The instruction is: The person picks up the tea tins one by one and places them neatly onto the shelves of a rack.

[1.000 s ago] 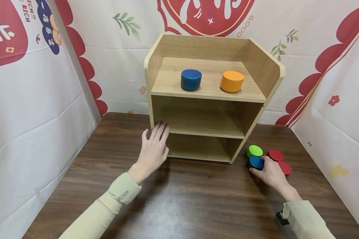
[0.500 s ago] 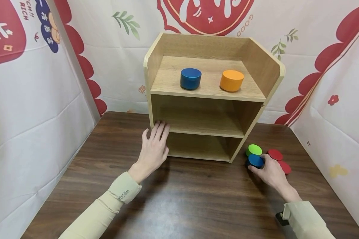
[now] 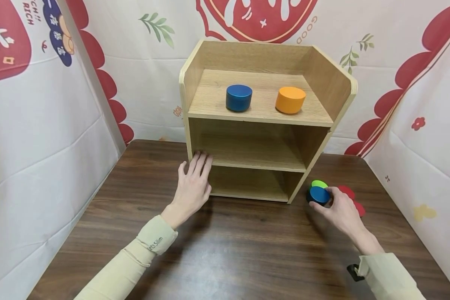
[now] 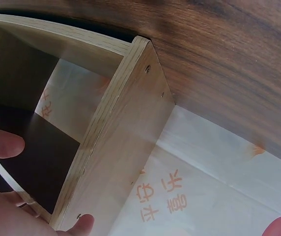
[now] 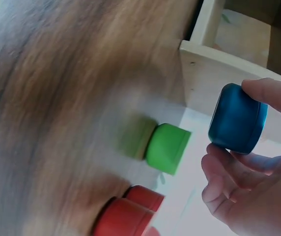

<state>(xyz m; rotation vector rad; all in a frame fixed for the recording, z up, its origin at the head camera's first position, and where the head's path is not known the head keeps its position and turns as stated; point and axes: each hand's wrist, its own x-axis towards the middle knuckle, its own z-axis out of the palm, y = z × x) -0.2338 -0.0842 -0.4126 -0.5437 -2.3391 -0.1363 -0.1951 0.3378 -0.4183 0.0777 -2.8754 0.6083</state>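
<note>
My right hand (image 3: 343,212) holds a blue round tin (image 5: 236,118) between thumb and fingers, raised off the table beside the wooden shelf unit (image 3: 260,120). Below it are a green tin (image 5: 166,147) and two red tins (image 5: 123,219), partly hidden by the hand and blue tin in the head view. At the unit's left front edge, my left hand (image 3: 190,187) grips around the middle board, thumb below it; one finger lies outside the side panel (image 4: 111,132). Another blue tin (image 3: 238,98) and an orange tin (image 3: 290,100) stand on the top shelf.
The shelf unit stands toward the back of a dark wooden table (image 3: 247,250). Printed white cloth (image 3: 146,91) hangs behind it and along both sides. The middle and bottom compartments lie under the top shelf.
My right hand has lifted the blue tin from beside the green and red tins, so it now covers more of the green one. The left hand stays at the shelf unit.
</note>
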